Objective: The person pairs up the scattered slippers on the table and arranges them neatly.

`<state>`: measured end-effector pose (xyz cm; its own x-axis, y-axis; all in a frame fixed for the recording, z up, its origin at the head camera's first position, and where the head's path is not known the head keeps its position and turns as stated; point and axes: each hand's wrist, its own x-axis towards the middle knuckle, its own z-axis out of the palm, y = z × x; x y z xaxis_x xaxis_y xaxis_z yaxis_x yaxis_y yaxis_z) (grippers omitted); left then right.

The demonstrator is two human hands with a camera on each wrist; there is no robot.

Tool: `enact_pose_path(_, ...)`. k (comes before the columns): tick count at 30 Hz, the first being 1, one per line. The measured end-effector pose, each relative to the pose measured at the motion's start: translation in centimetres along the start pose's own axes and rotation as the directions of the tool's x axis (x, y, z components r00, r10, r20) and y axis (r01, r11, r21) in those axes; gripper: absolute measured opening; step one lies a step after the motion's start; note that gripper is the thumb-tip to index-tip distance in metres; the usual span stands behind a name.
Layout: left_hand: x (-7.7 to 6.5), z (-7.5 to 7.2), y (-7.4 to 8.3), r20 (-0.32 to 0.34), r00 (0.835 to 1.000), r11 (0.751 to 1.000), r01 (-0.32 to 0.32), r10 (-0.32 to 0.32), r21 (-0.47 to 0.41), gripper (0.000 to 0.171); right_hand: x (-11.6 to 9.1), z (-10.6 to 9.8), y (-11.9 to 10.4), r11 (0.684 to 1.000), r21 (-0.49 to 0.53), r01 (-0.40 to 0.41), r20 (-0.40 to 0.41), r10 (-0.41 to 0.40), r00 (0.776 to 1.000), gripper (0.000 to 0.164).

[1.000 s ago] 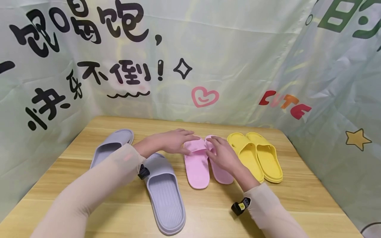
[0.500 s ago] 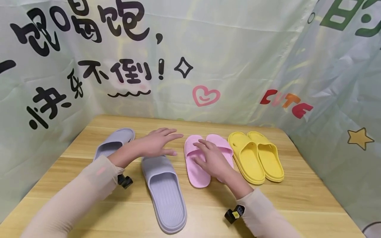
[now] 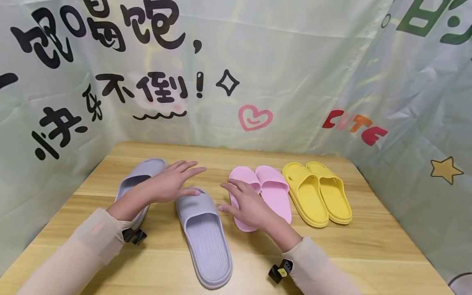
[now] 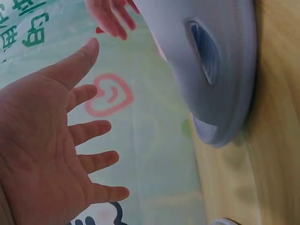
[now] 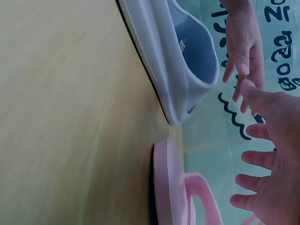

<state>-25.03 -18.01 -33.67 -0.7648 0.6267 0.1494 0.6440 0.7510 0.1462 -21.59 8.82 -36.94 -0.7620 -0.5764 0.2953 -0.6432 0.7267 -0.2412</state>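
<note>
My left hand [image 3: 167,182] hovers with straight, spread fingers above the gap between two lavender-grey slippers. One of them, the far-left slipper [image 3: 141,169], is partly covered by that hand and wrist. The nearer grey slipper [image 3: 207,241] lies toe-away in front of me; its vented side [image 4: 234,70] fills much of the left wrist view. My right hand [image 3: 248,203], fingers extended and holding nothing, is over the left pink slipper [image 3: 244,173] and hides part of it. Beside that one lies the right pink slipper [image 3: 275,198].
A pair of yellow slippers, the left one [image 3: 311,200] and the right one [image 3: 336,200], lies to the right of the pink pair. Everything rests on a wooden table [image 3: 372,250]. A printed cloth [image 3: 302,82] hangs behind and along both sides.
Both hands have moved left, the left one off the pink slippers toward the grey pair. The pink slippers now sit side by side, the right one uncovered; earlier it was largely hidden.
</note>
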Motion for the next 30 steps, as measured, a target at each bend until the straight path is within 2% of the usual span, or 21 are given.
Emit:
enact_pose_path(6,-1.3,0.3,-0.7,-0.011,1.0,1.0,0.016,-0.016,0.015,0.068,0.4,0.5,-1.2,0.998,0.017,0.062,0.093,-0.064,0.994,0.069)
enact_pose_path(12,-2.3,0.4,-1.8,-0.019,0.998,0.998,0.061,-0.061,0.008,0.069,1.0,1.2,-2.2,0.988,0.013,0.155,0.129,-0.155,0.979,0.069)
enact_pose_path(23,-3.3,0.8,-4.2,-0.02,0.985,0.984,0.174,-0.174,0.024,0.069,1.8,2.5,-3.2,0.98,-0.002,0.199,0.201,-0.195,0.96,0.068)
enact_pose_path(30,-3.7,1.3,-5.8,-0.028,0.965,0.961,0.264,-0.262,0.078,0.07,1.8,3.1,-3.4,0.974,-0.008,0.227,0.234,-0.219,0.947,0.066)
